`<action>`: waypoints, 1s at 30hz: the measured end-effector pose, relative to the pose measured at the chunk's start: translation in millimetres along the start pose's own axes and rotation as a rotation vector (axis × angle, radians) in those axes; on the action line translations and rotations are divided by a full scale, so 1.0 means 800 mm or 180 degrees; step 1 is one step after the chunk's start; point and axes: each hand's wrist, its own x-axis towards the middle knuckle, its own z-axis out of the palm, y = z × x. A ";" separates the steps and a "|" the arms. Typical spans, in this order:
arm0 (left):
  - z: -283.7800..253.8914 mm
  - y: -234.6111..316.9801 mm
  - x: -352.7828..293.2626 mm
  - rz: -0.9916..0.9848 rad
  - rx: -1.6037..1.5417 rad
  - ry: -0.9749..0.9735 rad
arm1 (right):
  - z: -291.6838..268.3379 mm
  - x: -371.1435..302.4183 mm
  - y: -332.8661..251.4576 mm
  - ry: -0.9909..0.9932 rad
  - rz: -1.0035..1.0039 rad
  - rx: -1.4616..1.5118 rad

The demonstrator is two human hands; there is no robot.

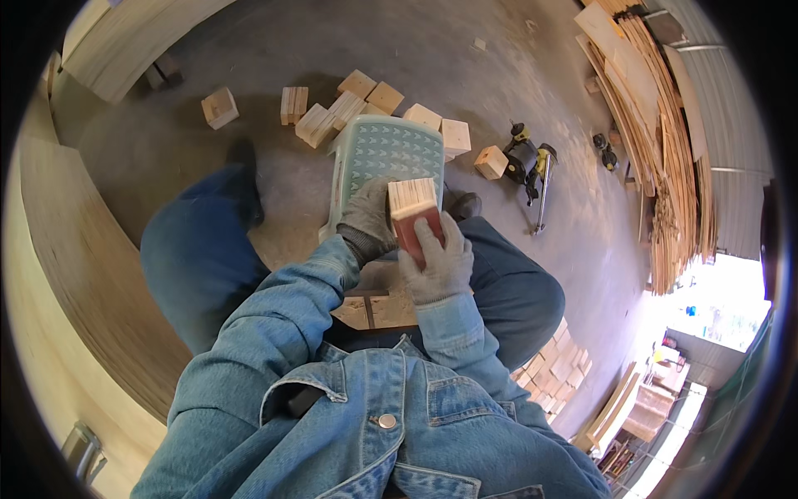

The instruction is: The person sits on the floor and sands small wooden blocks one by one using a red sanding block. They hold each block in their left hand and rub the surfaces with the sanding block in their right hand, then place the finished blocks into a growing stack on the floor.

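Observation:
Above the near edge of a pale green plastic stool (391, 150), my gloved left hand (367, 218) is closed around a layered wooden block (412, 196). My gloved right hand (442, 264) presses a red-brown sanding block (409, 236) against the near face of the wood, fingers laid over it. Part of the wooden block is hidden behind the sanding block. Both hands wear grey gloves and meet in front of my denim jacket.
Several wooden blocks (347, 108) lie on the concrete floor beyond the stool. Black and yellow power tools (532, 162) rest to the right. More blocks (559, 366) are stacked beside my right leg. Long boards (644, 100) lean at the far right; large plywood sheets (91, 274) stand at left.

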 end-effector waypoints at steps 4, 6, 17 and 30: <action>-0.008 0.005 0.010 -0.0004 0.0138 0.0038 | 0.011 0.104 0.010 0.0351 0.0347 -0.0031; -0.002 0.021 0.011 0.0053 0.0117 0.0187 | 0.009 0.161 0.036 0.0137 0.0838 -0.0066; 0.003 0.008 0.006 0.0193 0.0328 0.0034 | -0.012 -0.009 0.007 0.0080 0.0054 0.0099; -0.007 0.010 0.006 0.0078 0.0318 -0.0141 | 0.000 0.048 0.026 0.0224 0.0346 -0.0031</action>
